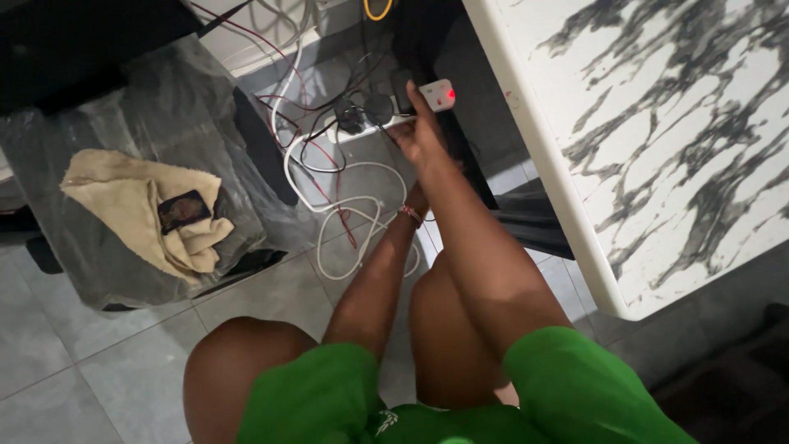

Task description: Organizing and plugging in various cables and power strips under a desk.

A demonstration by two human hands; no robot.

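A white power strip [440,94] with a lit red switch lies on the tiled floor, several black plugs [362,113] pushed into it. My right hand [417,131] reaches down and grips the strip near the switch end, with one finger stretched up along it. My left hand [416,198] is mostly hidden behind my right forearm; only the wrist with a thin bracelet [409,215] shows. White cables [345,210] and thin red wires [325,193] coil on the floor just below the strip.
A white table with dark marble veining [657,148] fills the right side. At left stands a plastic-covered box [123,271] with a beige towel [123,193] and a small dark flat object [182,210] on it. My knees and green clothes are at the bottom.
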